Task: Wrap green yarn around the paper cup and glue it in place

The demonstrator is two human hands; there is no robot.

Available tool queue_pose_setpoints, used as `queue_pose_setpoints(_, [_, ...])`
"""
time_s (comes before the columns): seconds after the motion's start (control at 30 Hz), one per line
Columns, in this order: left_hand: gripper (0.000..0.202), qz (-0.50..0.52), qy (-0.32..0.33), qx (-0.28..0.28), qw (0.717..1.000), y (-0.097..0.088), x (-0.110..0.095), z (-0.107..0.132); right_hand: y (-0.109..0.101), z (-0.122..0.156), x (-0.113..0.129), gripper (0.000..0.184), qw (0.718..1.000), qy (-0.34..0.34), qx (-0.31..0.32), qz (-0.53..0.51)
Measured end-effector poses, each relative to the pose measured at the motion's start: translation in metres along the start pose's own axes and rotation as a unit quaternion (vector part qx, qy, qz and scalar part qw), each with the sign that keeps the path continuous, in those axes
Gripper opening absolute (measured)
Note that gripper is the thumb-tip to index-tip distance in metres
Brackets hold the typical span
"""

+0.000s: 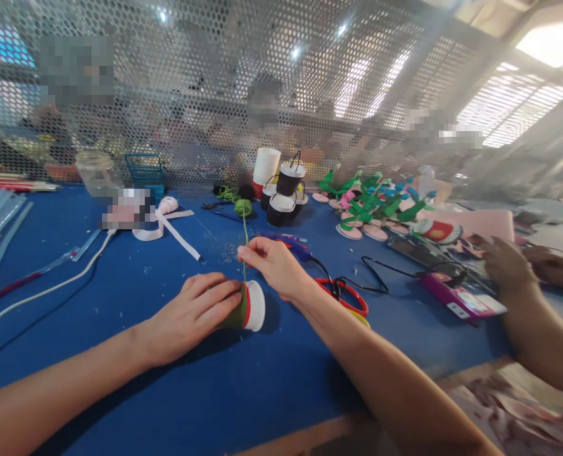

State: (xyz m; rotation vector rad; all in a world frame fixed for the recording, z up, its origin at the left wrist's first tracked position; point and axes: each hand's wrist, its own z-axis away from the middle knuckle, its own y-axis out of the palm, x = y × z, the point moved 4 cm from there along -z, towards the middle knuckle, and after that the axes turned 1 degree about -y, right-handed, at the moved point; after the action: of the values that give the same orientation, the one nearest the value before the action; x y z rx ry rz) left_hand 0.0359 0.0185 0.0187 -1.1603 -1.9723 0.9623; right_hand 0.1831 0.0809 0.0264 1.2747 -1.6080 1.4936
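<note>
Cup [255,306] under left hand [200,313], palm down

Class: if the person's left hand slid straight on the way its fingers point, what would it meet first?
The green-wrapped cup lying on its side: the left hand holds it, so nothing lies between.
</note>
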Motion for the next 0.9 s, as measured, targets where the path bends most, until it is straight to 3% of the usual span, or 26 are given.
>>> queue_pose_setpoints(0.27, [0.026, -0.026, 0.024, 0.012, 0.999, 0.000, -0.001, -0.002, 0.014, 0.001, -0.014, 0.020, 0.998, 0.035, 0.050, 0.017])
queue_pose_setpoints(0.43, [0.024, -0.026, 0.016, 0.021, 0.999, 0.002, -0.001, -0.002, 0.014, 0.002, -0.011, 0.019, 0.996, 0.041, 0.051, 0.063])
queue_pose_setpoints(0.57, [0.034, 0.034, -0.031, 0.020, 0.999, 0.002, 0.004, -0.001, 0.012, 0.002, -0.010, 0.020, 0.993, 0.038, 0.047, 0.099])
queue_pose_setpoints(0.7, [0.053, 0.125, -0.138, 0.013, 0.982, 0.001, 0.016, 0.001, 0.012, 0.003, -0.009, 0.021, 0.992, 0.030, 0.043, 0.118])
queue_pose_setpoints(0.9, [0.046, 0.188, -0.213, 0.096, 0.954, 0.005, 0.021, 0.001, 0.014, 0.005, -0.003, 0.020, 0.991, 0.021, 0.046, 0.125])
